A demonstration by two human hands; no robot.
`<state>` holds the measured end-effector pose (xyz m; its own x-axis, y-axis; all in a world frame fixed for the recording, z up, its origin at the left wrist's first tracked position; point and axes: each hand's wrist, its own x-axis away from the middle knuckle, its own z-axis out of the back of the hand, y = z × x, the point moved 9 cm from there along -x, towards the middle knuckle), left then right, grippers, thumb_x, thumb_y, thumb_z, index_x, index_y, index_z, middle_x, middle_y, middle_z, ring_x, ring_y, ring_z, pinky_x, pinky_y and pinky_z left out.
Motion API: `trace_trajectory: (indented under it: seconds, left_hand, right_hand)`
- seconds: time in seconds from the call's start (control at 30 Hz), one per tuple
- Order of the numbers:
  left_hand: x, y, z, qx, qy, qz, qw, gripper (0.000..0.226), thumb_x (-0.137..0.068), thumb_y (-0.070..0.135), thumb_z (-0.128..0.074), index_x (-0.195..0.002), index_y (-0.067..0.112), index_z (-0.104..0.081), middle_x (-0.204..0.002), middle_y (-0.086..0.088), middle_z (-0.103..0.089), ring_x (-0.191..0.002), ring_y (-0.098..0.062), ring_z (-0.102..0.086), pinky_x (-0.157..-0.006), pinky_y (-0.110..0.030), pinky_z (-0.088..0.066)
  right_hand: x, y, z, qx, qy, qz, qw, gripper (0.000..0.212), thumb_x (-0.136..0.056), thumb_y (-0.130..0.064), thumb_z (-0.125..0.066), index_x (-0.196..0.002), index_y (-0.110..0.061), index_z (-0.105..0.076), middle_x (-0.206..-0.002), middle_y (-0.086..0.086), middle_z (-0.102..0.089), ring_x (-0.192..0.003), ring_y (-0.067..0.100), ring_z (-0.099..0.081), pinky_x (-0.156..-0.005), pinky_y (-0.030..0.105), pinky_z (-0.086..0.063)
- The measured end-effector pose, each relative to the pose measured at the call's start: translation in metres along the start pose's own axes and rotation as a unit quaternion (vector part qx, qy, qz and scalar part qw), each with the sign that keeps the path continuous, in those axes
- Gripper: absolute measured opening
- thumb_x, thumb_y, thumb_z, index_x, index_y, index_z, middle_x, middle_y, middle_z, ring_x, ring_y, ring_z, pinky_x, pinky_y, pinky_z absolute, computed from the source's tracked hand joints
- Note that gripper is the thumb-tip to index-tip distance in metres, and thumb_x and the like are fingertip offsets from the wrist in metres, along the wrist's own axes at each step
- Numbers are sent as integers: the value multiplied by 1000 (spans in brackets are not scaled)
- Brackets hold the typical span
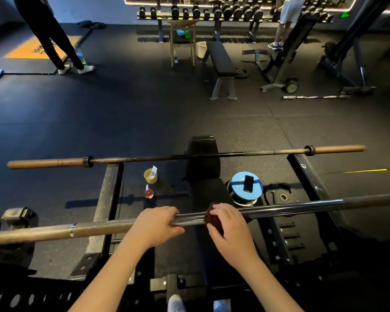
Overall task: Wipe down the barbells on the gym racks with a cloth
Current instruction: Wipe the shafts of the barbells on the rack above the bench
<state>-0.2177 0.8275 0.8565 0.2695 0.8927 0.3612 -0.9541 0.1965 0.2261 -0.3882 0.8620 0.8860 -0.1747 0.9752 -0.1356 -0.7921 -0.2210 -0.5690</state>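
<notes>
The long steel barbell [302,206] lies across the near black rack [106,194]. A dark brown cloth [212,218] wraps its shaft, pinched by the right grip [230,228]; the left grip [158,224] curls round the shaft just beside.

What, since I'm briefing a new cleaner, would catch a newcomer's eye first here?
The near barbell crosses the foreground, with the left hand gripping it and the right hand pressing a dark cloth onto it near the centre. Beyond it a second barbell runs roughly parallel, above a black bench. A phone rests on a blue round object beside the bench.
</notes>
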Motion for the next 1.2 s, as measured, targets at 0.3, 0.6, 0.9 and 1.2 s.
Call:
trace_trajectory:
  seconds: [0.3,0.6,0.9,1.2]
  left_hand:
    - [-25,-12,-24,63,-205,38,976,62,-75,46,-75,-127,26,-49,-114,5,-59,-101,-13,-56,-96,-34,-48]
    - [-19,-17,-8,-55,-91,48,993,23,-84,40,-60,-94,21,-66,-80,6,-66,-72,-10,-64,-73,-25,-56]
    - [1,-4,8,-107,98,27,989,20,-93,39,-53,-99,23,-62,-78,9,-57,-64,-8,-52,-60,-20,-38]
    - [19,2,8,-117,246,8,962,34,-63,5,-80,-55,15,-49,-46,-1,-47,-39,-17,-45,-54,-30,-44]
  right_hand:
    - [0,0,0,-9,0,-3,1000,29,-89,-25,-66,-116,-20,-61,-125,-8,-56,-122,5,-45,-104,14,-24]
    - [1,1,-2,-17,6,10,1000,29,-89,-25,-66,-117,-20,-61,-125,-7,-56,-121,0,-39,-103,14,-26]
    - [8,1,-6,-37,46,-11,998,31,-89,-33,-60,-117,-21,-59,-125,-4,-57,-122,10,-46,-102,28,-37]
    - [8,-5,-8,-26,11,-4,1000,44,-89,-45,-41,-121,-21,-59,-130,-7,-54,-129,10,-43,-109,27,-30]
